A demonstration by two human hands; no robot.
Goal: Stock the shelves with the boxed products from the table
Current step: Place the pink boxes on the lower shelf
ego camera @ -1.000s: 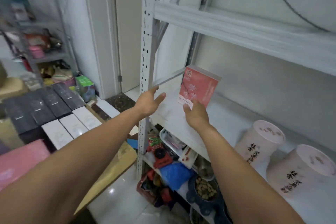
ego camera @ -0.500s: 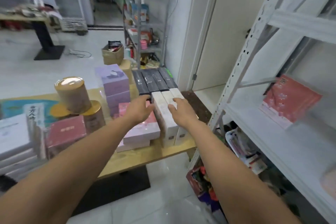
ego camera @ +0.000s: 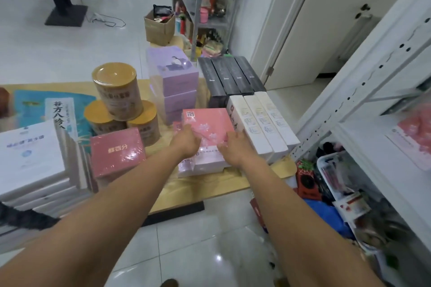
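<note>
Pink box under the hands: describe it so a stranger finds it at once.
Find the wooden table left of the white shelving rack. At its near right corner, beside three white boxes, the pink box tops a short stack. Unlike the lettered red box to its left, it bears pale blossom prints, with the left hand and right hand on it.

Inspection, tabletop (ego camera: 210, 186): the left grip (ego camera: 186, 144) and right grip (ego camera: 233, 149) hold the near corners of the top flat box (ego camera: 207, 123) of a stack. Three near long boxes (ego camera: 263, 123) lie just beside it at 3 o'clock, with four far long boxes (ego camera: 231, 75) behind those at 1 o'clock. The tall box stack (ego camera: 177, 81) stands at 11 o'clock. Three cans (ego camera: 116, 91), one on two, stand at 9 o'clock. The shelf unit (ego camera: 349, 100) stands off the tabletop, further out at 3 o'clock.
</note>
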